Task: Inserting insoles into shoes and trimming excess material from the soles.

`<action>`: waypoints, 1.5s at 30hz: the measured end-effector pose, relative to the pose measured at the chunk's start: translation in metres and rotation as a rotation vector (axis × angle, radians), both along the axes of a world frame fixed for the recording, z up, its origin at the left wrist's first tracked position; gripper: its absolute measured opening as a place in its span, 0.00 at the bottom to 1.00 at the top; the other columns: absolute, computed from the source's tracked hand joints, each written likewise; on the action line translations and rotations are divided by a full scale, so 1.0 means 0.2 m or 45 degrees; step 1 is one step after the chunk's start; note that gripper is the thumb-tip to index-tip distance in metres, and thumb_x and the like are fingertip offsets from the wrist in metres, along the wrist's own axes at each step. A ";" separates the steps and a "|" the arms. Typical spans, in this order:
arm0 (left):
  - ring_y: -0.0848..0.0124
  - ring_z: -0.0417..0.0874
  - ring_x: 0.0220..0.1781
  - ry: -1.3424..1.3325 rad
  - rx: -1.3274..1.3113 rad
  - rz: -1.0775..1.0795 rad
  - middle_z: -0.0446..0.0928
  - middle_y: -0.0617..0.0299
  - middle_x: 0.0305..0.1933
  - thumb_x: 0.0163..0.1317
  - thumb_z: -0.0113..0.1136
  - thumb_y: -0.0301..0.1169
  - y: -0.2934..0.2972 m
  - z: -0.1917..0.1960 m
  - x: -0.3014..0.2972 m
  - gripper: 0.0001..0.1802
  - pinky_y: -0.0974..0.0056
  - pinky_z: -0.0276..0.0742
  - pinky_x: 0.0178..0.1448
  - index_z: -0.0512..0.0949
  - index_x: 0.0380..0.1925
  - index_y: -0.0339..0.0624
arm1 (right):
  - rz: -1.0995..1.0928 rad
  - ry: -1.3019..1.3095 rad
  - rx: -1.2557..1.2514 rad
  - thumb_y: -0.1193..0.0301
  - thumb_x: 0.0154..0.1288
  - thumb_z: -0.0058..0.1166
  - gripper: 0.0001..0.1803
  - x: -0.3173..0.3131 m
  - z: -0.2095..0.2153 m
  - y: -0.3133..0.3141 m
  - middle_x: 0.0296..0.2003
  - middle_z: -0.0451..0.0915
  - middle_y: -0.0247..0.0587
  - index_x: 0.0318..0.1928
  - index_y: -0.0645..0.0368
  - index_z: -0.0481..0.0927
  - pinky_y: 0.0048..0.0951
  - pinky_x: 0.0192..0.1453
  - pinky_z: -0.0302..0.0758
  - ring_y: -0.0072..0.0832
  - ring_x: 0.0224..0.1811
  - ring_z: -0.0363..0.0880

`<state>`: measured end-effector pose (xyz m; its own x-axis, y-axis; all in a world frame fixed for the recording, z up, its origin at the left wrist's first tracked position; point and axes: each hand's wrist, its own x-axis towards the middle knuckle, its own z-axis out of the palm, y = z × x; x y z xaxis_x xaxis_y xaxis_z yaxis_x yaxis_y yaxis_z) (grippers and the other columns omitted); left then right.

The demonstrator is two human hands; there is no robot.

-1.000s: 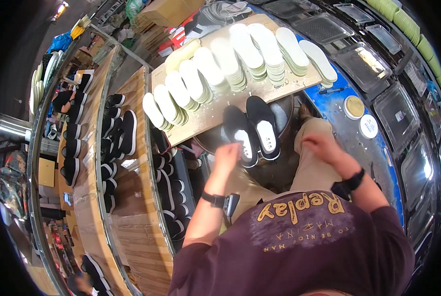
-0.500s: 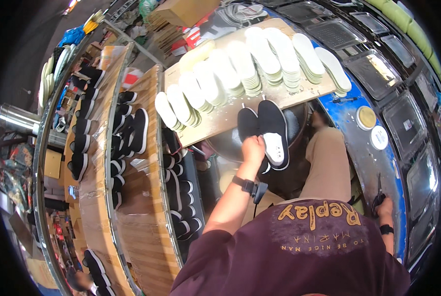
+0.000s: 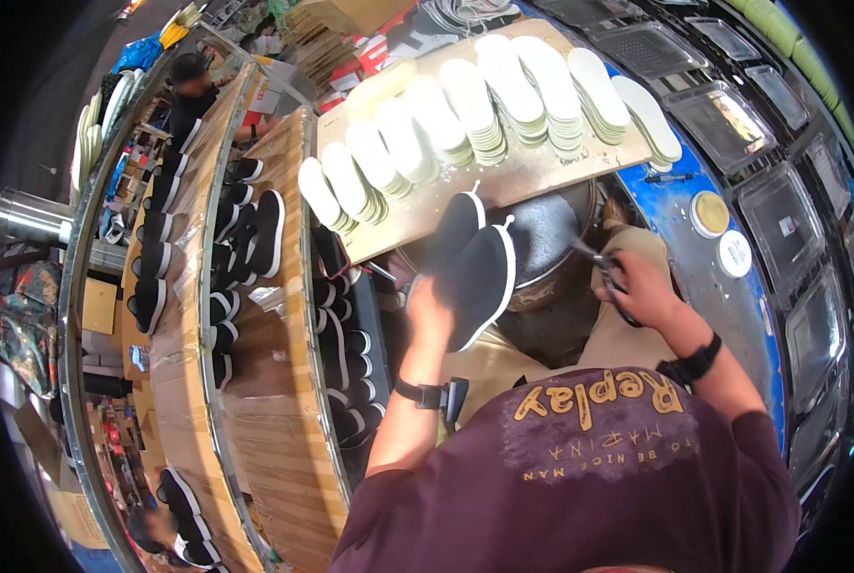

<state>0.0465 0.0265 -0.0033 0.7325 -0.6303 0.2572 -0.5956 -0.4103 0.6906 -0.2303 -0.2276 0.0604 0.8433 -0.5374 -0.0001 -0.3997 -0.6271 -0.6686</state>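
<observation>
My left hand [image 3: 430, 313] is wrapped round a pair of black slip-on shoes [image 3: 485, 277] with white sole edges, held tilted in front of my lap. A small white tab or thread end sticks out at the upper end of each shoe. To their right, my right hand [image 3: 646, 289] grips black-handled scissors [image 3: 610, 272], whose blades point up and left toward the shoes, apart from them. The blades are blurred. Beyond the shoes stands a round dark drum [image 3: 541, 286] with a pale, whitish inside.
Several stacks of white insoles [image 3: 479, 110] stand on a wooden board [image 3: 427, 215] ahead. Wooden racks [image 3: 279, 382] at my left carry black shoes. On the blue bench [image 3: 747, 353] at right lie two round lids or tins [image 3: 733, 254] and a black pen [image 3: 668, 179]. Another person [image 3: 193, 91] is far left.
My right hand has come from the bench at right to my lap with the scissors. My left hand has moved left and turned the shoes, so their white insole no longer shows.
</observation>
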 end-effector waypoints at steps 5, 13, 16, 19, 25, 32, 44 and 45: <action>0.49 0.80 0.46 -0.231 0.045 -0.013 0.80 0.49 0.37 0.56 0.54 0.28 0.04 0.06 -0.03 0.11 0.47 0.66 0.65 0.80 0.38 0.39 | 0.331 0.129 -0.066 0.47 0.56 0.62 0.32 0.22 0.10 0.08 0.39 0.79 0.56 0.44 0.65 0.74 0.44 0.48 0.75 0.52 0.43 0.79; 0.53 0.81 0.48 -0.426 0.327 0.037 0.82 0.52 0.40 0.56 0.54 0.29 0.17 0.07 -0.05 0.11 0.44 0.59 0.70 0.81 0.37 0.41 | 0.403 0.457 -0.252 0.45 0.54 0.62 0.29 0.22 0.07 0.03 0.28 0.80 0.48 0.32 0.61 0.74 0.44 0.37 0.75 0.49 0.33 0.80; 0.53 0.81 0.49 -0.378 0.120 -0.124 0.81 0.50 0.41 0.55 0.55 0.28 0.20 0.03 -0.08 0.11 0.44 0.59 0.71 0.81 0.37 0.41 | 0.385 0.385 -0.086 0.44 0.55 0.61 0.29 0.21 0.02 0.03 0.29 0.80 0.50 0.33 0.61 0.74 0.45 0.38 0.75 0.50 0.35 0.80; 0.54 0.80 0.50 -0.301 0.119 -0.201 0.81 0.50 0.41 0.54 0.55 0.27 0.21 0.02 -0.14 0.12 0.44 0.59 0.72 0.80 0.38 0.41 | 0.364 0.222 -0.124 0.44 0.56 0.60 0.30 0.23 -0.03 0.07 0.30 0.80 0.51 0.35 0.62 0.74 0.46 0.39 0.75 0.51 0.36 0.80; 0.57 0.81 0.54 -0.279 0.345 -0.258 0.83 0.55 0.45 0.53 0.59 0.27 0.25 0.06 -0.12 0.12 0.48 0.59 0.72 0.83 0.39 0.43 | 0.366 0.271 -0.043 0.45 0.58 0.59 0.30 0.24 -0.04 0.11 0.31 0.80 0.53 0.37 0.63 0.73 0.46 0.40 0.75 0.52 0.37 0.80; 0.56 0.82 0.51 -0.287 0.295 -0.278 0.83 0.54 0.42 0.55 0.57 0.25 0.25 0.02 -0.11 0.09 0.50 0.63 0.69 0.82 0.36 0.40 | 0.344 0.281 -0.173 0.44 0.57 0.60 0.30 0.23 -0.04 0.12 0.29 0.80 0.52 0.35 0.62 0.73 0.46 0.38 0.75 0.52 0.34 0.80; 0.70 0.80 0.41 1.733 -0.952 0.030 0.77 0.62 0.41 0.70 0.51 0.40 -0.02 -0.02 -0.14 0.14 0.65 0.80 0.43 0.75 0.47 0.41 | 0.479 0.054 -0.211 0.45 0.57 0.60 0.29 0.13 -0.22 0.19 0.24 0.79 0.51 0.31 0.63 0.73 0.47 0.39 0.76 0.51 0.31 0.80; 0.70 0.80 0.41 1.780 -0.958 -0.012 0.77 0.62 0.42 0.70 0.51 0.40 -0.03 -0.03 -0.15 0.15 0.65 0.80 0.43 0.75 0.47 0.42 | 0.480 0.056 -0.208 0.45 0.57 0.60 0.29 0.15 -0.19 0.19 0.24 0.79 0.51 0.31 0.63 0.73 0.47 0.39 0.76 0.51 0.31 0.80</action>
